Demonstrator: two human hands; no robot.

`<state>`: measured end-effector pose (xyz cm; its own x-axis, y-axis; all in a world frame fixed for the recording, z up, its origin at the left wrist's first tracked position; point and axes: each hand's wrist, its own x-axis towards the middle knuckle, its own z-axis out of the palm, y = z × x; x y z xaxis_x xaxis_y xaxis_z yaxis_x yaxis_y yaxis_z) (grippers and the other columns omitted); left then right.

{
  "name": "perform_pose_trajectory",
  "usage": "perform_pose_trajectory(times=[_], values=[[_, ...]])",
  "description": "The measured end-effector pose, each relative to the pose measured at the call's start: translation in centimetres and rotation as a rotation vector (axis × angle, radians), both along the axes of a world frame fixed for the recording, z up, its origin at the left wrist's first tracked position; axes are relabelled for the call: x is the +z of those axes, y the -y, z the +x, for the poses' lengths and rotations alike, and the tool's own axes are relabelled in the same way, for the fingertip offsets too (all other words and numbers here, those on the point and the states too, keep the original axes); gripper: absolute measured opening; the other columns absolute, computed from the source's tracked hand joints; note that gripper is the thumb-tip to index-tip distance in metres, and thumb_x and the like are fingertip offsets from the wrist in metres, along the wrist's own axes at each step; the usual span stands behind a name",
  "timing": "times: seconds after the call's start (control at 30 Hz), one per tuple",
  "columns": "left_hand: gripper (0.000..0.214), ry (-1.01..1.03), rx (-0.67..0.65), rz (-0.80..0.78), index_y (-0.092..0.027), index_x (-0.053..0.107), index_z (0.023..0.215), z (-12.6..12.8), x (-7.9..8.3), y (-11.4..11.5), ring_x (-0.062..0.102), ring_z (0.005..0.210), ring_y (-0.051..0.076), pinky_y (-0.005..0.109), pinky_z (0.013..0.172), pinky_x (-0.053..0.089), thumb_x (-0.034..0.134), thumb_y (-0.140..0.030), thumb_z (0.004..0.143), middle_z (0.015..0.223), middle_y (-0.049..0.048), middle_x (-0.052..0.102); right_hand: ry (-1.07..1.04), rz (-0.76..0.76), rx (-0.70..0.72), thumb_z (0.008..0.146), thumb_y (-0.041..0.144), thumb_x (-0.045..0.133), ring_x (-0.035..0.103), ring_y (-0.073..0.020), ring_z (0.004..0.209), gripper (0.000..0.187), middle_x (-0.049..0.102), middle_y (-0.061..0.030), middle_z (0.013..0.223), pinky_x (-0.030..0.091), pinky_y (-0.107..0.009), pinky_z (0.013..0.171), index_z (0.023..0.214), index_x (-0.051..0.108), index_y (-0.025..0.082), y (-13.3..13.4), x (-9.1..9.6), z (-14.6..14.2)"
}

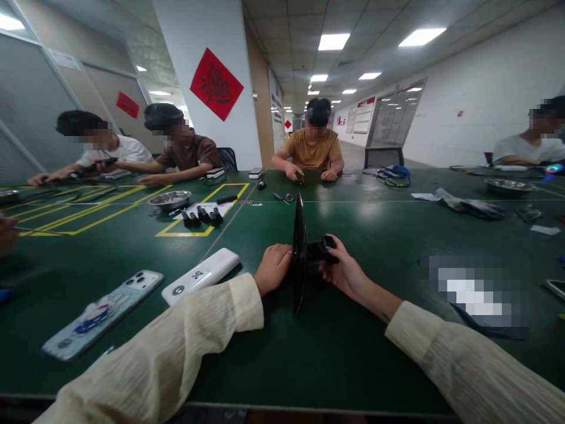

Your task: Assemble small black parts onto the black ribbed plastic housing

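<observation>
A thin black panel (pixel 299 247) stands on edge on the green table (pixel 335 347), seen nearly edge-on. My left hand (pixel 272 268) is curled against its left face and steadies it. My right hand (pixel 342 271) grips a small black part (pixel 321 248) pressed against the panel's right face. Both arms wear cream sleeves.
A white power bank (pixel 200 275) and a phone in a pale patterned case (pixel 103 312) lie to my left. Further off are several small black parts (pixel 203 216), a metal bowl (pixel 169 199) and grey gloves (pixel 472 206). Several people work at the far side.
</observation>
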<state>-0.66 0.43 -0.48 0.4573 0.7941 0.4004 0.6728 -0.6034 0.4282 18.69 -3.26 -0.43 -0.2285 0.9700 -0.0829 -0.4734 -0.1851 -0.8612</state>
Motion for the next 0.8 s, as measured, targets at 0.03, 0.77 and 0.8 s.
perform_pose_trajectory(times=[0.03,0.77,0.8], values=[[0.038,-0.002,-0.005,-0.007,-0.016,0.054,0.072,0.03,0.09,0.07,0.054,0.081,0.021,0.038,0.081,0.043,0.022,-0.027,0.089,0.080,0.0076,0.060,-0.001,-0.004,-0.004,0.073,0.032,0.053,0.053,-0.0132,0.050,0.053,0.056,0.0039,0.066,0.037,-0.021,0.044,0.121,0.029,0.036,-0.03,-0.02,0.01],[0.045,0.047,-0.022,-0.055,-0.016,0.053,0.069,0.42,0.83,0.68,0.054,0.080,0.020,0.037,0.084,0.042,0.018,-0.035,0.090,0.074,0.0061,0.059,-0.026,0.008,0.015,0.073,0.032,0.055,0.054,-0.0143,0.051,0.055,0.056,0.0036,0.064,0.036,-0.022,0.045,0.121,0.030,0.035,-0.07,-0.01,0.22],[0.045,0.045,-0.008,-0.053,-0.016,0.053,0.069,0.45,0.88,0.69,0.054,0.080,0.020,0.037,0.083,0.043,0.019,-0.036,0.090,0.073,0.0061,0.059,-0.029,0.008,0.016,0.073,0.032,0.056,0.054,-0.0143,0.051,0.055,0.056,0.0037,0.065,0.036,-0.022,0.045,0.121,0.030,0.035,-0.08,-0.04,0.22]])
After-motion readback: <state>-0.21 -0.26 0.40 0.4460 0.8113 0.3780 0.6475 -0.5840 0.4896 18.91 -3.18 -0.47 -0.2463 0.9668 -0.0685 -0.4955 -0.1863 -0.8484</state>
